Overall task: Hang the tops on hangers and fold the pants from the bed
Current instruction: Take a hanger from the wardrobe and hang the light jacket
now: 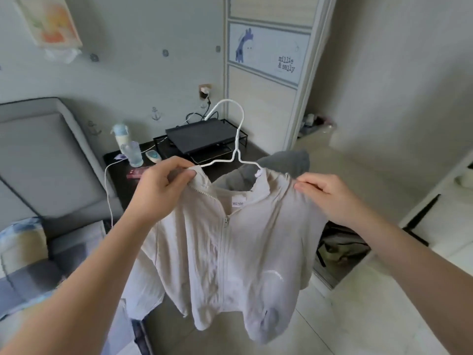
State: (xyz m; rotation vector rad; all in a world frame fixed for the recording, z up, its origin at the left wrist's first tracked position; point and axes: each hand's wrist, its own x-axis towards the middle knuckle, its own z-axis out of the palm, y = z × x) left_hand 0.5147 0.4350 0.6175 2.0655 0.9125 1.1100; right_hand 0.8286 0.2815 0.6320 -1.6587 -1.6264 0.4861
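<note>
A small beige zip-up hooded jacket [225, 257] with a grey-lined hood [284, 162] hangs in the air in front of me on a white wire hanger [236, 139]. My left hand [163, 185] pinches the jacket's left collar edge together with the hanger's left arm. My right hand [325, 196] grips the jacket's right shoulder, where the hanger's other arm is hidden inside the fabric. The hook stands upright above the collar. The zipper is closed up to chest height.
The bed [30, 252] with grey and blue bedding lies at the lower left, its grey headboard [43, 160] behind. A dark nightstand [143, 165] holds bottles, a black rack and cables. The wardrobe [268, 80] stands behind, its open part at the right above a light floor.
</note>
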